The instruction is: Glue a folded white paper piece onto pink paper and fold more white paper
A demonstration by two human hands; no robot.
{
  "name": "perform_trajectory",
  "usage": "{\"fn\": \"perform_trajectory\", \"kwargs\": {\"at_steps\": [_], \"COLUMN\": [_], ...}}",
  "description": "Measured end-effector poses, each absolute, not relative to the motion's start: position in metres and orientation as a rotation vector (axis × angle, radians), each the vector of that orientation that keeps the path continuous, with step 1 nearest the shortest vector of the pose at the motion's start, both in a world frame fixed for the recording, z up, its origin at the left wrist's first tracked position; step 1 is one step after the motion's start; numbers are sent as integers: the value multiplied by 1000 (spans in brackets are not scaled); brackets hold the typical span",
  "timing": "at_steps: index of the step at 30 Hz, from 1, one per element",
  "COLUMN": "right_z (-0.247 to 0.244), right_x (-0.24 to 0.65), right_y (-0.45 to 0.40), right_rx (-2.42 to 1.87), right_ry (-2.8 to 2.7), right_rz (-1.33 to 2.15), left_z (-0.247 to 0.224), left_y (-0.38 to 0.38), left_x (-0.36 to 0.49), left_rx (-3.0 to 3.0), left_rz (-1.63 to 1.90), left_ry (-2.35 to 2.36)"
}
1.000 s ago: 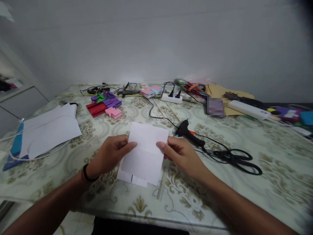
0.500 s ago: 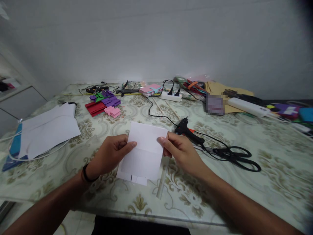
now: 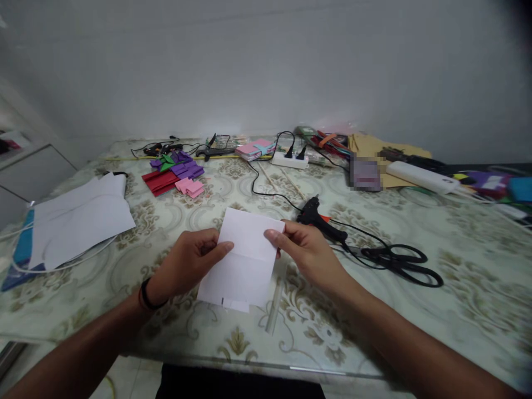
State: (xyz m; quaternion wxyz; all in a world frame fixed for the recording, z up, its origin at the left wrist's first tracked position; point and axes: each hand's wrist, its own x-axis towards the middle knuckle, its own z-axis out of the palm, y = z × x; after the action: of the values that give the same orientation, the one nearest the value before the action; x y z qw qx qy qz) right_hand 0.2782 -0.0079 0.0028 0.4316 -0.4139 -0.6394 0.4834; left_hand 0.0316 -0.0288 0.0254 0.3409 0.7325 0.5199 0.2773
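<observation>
A white sheet of paper (image 3: 245, 269) with a crease across its middle is held between my two hands above the table. My left hand (image 3: 197, 255) pinches its left edge, thumb on top and fingers curled beneath. On the right edge, near the upper corner, my right hand (image 3: 301, 246) grips it the same way. A small white strip (image 3: 238, 305) with a dark mark shows at the paper's lower edge. Just right of the sheet a clear glue stick (image 3: 273, 310) lies on the table. Beyond my right hand rest a black glue gun (image 3: 318, 219) and black-handled scissors (image 3: 399, 260).
White sheets (image 3: 83, 221) lie at the left over a blue packet. Folded red paper (image 3: 158, 182), purple paper (image 3: 187, 169) and pink paper (image 3: 190, 187) sit farther back. A power strip (image 3: 290, 160) with plugs stands near the wall; a white power bank-like block (image 3: 424, 177) lies right.
The paper's top edge has tilted slightly, and my right thumb sits a little farther in on it. Both hands keep their hold; the whole view has shifted slightly.
</observation>
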Motion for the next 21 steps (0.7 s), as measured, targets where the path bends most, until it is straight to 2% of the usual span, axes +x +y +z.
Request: {"fn": "perform_trajectory", "kwargs": {"at_steps": [14, 21], "right_z": [5, 8], "right_x": [278, 277], "right_y": [-9, -11], "right_rx": [-1091, -1087], "right_ry": [-1638, -1713], "right_rz": [1178, 1265], "left_z": [24, 24], "left_y": [-27, -27], "left_x": [30, 27], "left_rx": [1871, 1618], "left_rz": [766, 1037], "left_ry": [1266, 1091]}}
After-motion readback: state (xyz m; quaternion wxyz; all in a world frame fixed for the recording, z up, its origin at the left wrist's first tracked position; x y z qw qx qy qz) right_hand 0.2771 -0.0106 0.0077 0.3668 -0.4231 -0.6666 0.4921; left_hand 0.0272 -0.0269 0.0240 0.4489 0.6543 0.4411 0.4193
